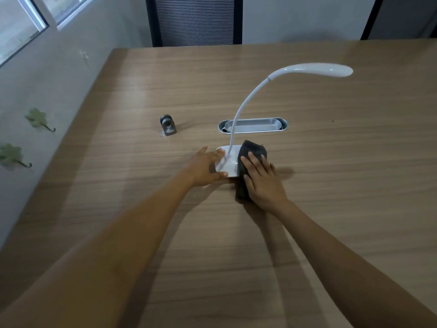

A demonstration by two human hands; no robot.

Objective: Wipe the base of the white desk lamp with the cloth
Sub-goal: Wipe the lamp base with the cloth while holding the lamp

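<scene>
A white desk lamp stands mid-table, its flat base [230,163] near my hands and its thin neck [246,107] curving up to a long head [316,69] on the right. My left hand [205,168] grips the base's left edge, thumb at the near corner and fingers at the far corner. A dark grey cloth [254,151] is draped over the right side of the base and down onto the table. My right hand [262,181] lies flat on the cloth, fingers spread, pressing it against the base.
A wooden table [331,209] fills the view. Just behind the lamp sits an oval metal cable grommet [254,126]. A small grey metal fitting [168,127] stands to the left. A dark mesh chair [194,20] is beyond the far edge, and a grey wall runs along the left.
</scene>
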